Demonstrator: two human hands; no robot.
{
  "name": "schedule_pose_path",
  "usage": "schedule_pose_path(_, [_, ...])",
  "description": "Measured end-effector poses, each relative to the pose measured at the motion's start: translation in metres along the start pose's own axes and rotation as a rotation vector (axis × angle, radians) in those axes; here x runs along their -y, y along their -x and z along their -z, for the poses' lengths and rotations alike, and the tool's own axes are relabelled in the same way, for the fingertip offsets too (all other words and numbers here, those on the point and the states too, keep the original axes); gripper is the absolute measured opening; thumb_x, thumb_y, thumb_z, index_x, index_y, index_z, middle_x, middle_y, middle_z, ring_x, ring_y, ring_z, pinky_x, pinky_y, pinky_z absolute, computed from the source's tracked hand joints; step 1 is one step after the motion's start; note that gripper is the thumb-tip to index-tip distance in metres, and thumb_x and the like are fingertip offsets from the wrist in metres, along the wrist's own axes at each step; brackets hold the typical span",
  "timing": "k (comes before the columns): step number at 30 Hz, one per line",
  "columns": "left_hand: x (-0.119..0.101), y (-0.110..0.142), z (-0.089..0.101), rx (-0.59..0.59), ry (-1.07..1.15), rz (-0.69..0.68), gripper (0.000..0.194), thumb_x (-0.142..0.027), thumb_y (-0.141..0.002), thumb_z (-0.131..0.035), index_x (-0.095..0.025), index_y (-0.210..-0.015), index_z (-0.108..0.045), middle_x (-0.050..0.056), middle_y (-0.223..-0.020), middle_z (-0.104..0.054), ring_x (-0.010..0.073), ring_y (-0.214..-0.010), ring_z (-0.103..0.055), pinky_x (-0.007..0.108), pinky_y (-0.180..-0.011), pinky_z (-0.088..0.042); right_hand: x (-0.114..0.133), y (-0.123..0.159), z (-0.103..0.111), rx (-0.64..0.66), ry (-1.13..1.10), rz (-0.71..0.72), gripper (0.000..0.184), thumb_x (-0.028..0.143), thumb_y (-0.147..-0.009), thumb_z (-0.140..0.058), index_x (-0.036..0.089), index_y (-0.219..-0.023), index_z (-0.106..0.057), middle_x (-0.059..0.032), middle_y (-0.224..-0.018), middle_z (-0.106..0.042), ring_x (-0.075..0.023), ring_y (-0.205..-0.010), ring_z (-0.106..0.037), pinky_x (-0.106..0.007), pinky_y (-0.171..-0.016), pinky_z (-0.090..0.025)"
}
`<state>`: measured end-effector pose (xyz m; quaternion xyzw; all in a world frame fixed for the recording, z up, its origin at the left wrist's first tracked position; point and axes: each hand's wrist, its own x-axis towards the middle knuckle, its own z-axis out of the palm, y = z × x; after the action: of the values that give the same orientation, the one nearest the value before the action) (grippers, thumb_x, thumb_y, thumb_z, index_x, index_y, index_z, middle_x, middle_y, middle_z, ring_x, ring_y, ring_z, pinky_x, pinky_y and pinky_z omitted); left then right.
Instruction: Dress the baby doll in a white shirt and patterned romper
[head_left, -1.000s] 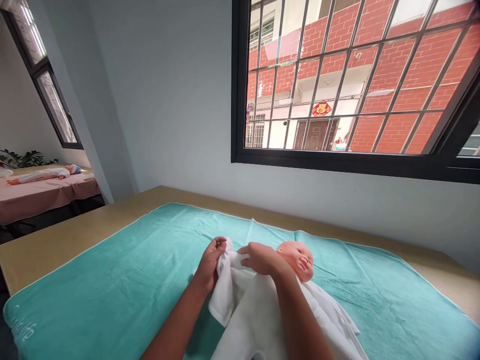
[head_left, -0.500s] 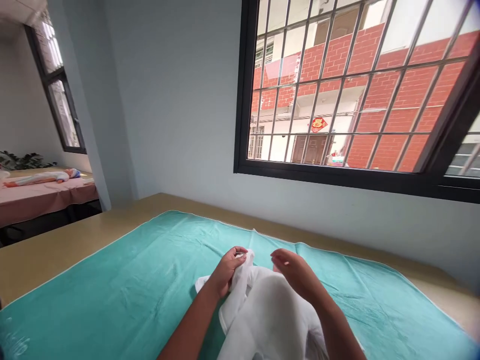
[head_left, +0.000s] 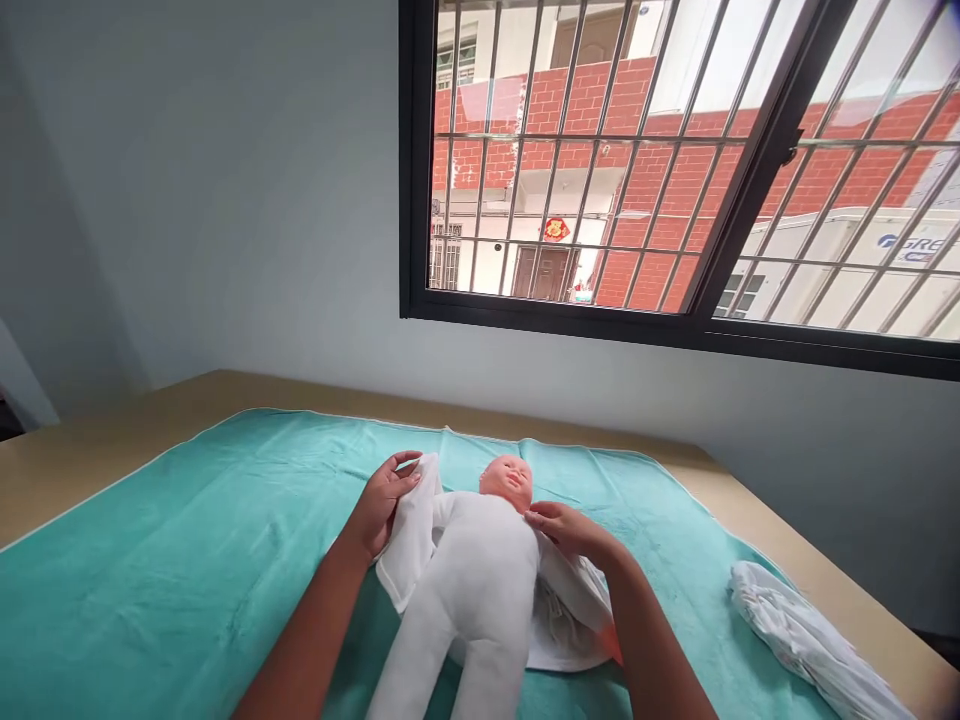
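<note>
- A doll [head_left: 480, 575] with a soft white cloth body and a pink plastic head lies on its back, face up, its head towards the wall [head_left: 262, 200] and its legs running out of view at the bottom edge.
- Under it spreads a teal plush blanket with a pale edge [head_left: 187, 560], which covers much of a light wooden desk [head_left: 187, 393]; bare wood shows along the far edge and at both sides.
- The left hand [head_left: 379, 505] is beside the doll's shoulder, its grip pinching the raised edge of a white cloth garment [head_left: 409, 540] between thumb and fingers.
- That part of the garment hangs down from the fingers next to the doll's arm and side.
- The right hand [head_left: 574, 530] is at the opposite shoulder, fingertips by the doll's neck; whether its grip is pressed together on any cloth cannot be told.
- Below the right forearm more white fabric lies spread on the blanket, beside the doll's body.
- A long, crumpled white cloth bundle [head_left: 806, 640] lies at the right, well apart from the doll.
- Above the desk is a black-framed window [head_left: 769, 160] with metal bars; a red brick building [head_left: 577, 95] stands outside.
</note>
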<state>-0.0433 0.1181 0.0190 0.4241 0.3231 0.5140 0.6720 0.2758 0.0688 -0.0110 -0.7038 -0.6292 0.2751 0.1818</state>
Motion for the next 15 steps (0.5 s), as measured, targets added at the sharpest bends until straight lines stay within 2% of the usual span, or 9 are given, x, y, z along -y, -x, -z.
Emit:
schedule_pose_path(4, [0.001, -0.001, -0.006, 0.003, 0.014, 0.018, 0.044, -0.017, -0.074, -0.074, -0.019, -0.114, -0.056, 0.011, -0.119, -0.066, 0.0161, -0.078, -0.068, 0.028, -0.067, -0.056, 0.008, 0.000, 0.003, 0.206, -0.330, 0.063, 0.059, 0.060, -0.082, -0.061, 0.024, -0.129, -0.061, -0.0081, -0.111, -0.070, -0.0249, -0.096, -0.065, -0.033, -0.081, -0.051])
schedule_pose_path(6, [0.005, -0.004, -0.006, 0.013, 0.034, 0.015, 0.044, -0.016, -0.075, -0.072, -0.019, -0.115, -0.054, 0.011, -0.122, -0.065, 0.0149, -0.077, -0.067, 0.027, -0.067, -0.056, 0.012, 0.002, 0.005, 0.295, -0.486, 0.116, 0.074, 0.050, -0.077, -0.071, 0.027, -0.143, -0.048, -0.0082, -0.123, -0.066, -0.0277, -0.106, -0.063, -0.037, -0.089, -0.050])
schedule_pose_path(9, [0.009, -0.011, -0.003, 0.000, 0.072, 0.009, 0.046, -0.014, -0.075, -0.070, -0.019, -0.117, -0.053, 0.011, -0.125, -0.065, 0.0139, -0.079, -0.068, 0.025, -0.069, -0.055, 0.024, 0.005, 0.007, 0.330, -0.572, 0.202, 0.101, 0.030, -0.067, -0.080, 0.034, -0.153, -0.028, -0.0056, -0.140, -0.055, -0.0280, -0.117, -0.058, -0.039, -0.098, -0.047])
schedule_pose_path(12, [0.010, -0.015, -0.002, -0.034, 0.118, -0.008, 0.051, -0.013, -0.074, -0.070, -0.020, -0.121, -0.052, 0.010, -0.129, -0.064, 0.0129, -0.081, -0.068, 0.023, -0.069, -0.055, 0.038, 0.003, 0.005, 0.354, -0.575, 0.291, 0.098, 0.020, -0.066, -0.077, 0.039, -0.150, -0.032, -0.0037, -0.148, -0.048, -0.0282, -0.118, -0.057, -0.039, -0.096, -0.049])
schedule_pose_path(15, [0.010, -0.011, -0.011, -0.044, 0.137, -0.003, 0.056, -0.014, -0.074, -0.070, -0.022, -0.124, -0.048, 0.010, -0.126, -0.066, 0.0128, -0.079, -0.068, 0.023, -0.069, -0.054, 0.041, -0.003, -0.004, 0.360, -0.600, 0.314, 0.090, 0.018, -0.066, -0.073, 0.039, -0.146, -0.040, -0.0034, -0.149, -0.047, -0.0282, -0.114, -0.059, -0.040, -0.091, -0.052])
